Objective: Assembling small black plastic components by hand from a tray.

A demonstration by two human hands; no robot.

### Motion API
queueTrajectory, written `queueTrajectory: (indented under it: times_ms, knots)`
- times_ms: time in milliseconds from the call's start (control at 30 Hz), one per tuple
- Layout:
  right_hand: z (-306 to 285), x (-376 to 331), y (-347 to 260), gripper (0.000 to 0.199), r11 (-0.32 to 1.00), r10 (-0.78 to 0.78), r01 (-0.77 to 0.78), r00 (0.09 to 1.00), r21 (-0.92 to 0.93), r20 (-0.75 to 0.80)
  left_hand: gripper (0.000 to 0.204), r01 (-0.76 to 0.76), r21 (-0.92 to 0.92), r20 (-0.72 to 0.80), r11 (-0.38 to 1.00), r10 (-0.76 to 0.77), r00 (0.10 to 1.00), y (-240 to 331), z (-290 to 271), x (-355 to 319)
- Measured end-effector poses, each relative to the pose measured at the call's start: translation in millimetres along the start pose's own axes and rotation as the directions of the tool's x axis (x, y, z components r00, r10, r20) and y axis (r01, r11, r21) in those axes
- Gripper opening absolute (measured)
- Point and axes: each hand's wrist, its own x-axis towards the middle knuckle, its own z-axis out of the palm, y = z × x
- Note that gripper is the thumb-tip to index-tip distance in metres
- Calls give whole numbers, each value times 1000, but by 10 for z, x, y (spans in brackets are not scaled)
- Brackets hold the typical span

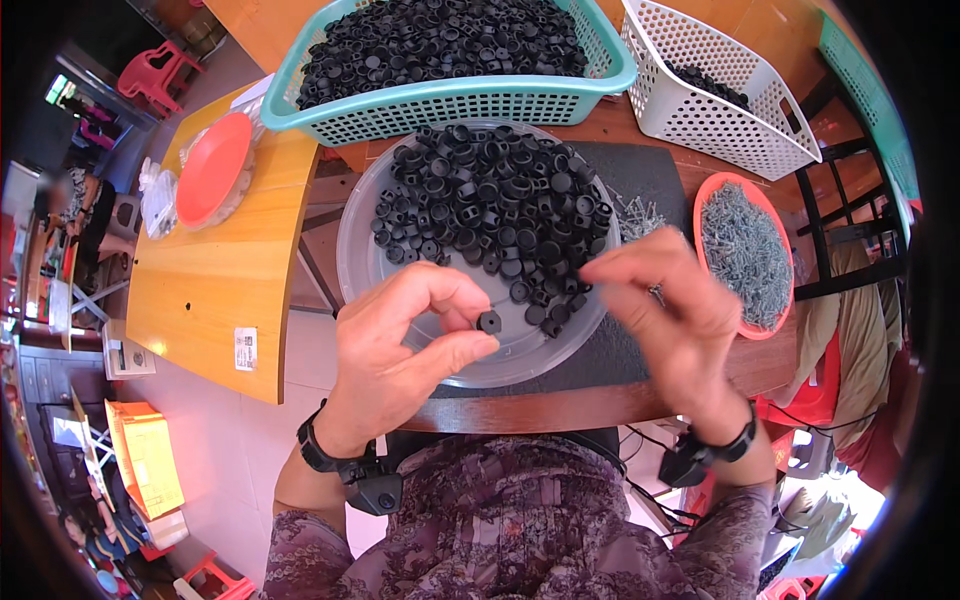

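Note:
My left hand (pixel 405 330) pinches a small round black plastic part (pixel 489 322) between thumb and forefinger, above the near side of a clear plastic basin (pixel 455 372). A hole shows in the part's face. Several loose black plastic parts (pixel 500 195) fill the far and right side of that basin. My right hand (pixel 675 320) is closed over the basin's right rim, its thumb and forefinger together and slightly blurred. A small metal screw (pixel 656 291) shows among its curled fingers; what sits at the fingertips is hidden.
A heaped green basket (pixel 465 105) of black parts stands behind the basin, a white basket (pixel 700 130) beside it. On the right is an orange bowl (pixel 704 205) of screws (pixel 745 255); loose screws (pixel 640 217) lie on the dark mat (pixel 635 350). A yellow table (pixel 215 290) adjoins left.

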Motion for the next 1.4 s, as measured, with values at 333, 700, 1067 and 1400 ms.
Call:
queueTrajectory:
  times_ms: [333,700,1067,1400]
  knots:
    - [514,-147,-262,15,810,279,-302,952,503,124,26,-145,-60,-66,988,141,988,49,11,-111]
    - [572,-166,-265,17,706,385,-350,919,616,81,26,2,-270,-102,963,-31,994,28,97,-200]
    - [578,-183,-144,18,891,205,-162,977,424,-57,19,288,-463,-34,838,-341,939,97,196,-158]
    - [105,-288,276,24,876,-293,177,934,-449,-203,24,195,-308,-210,931,-266,941,23,250,-234]
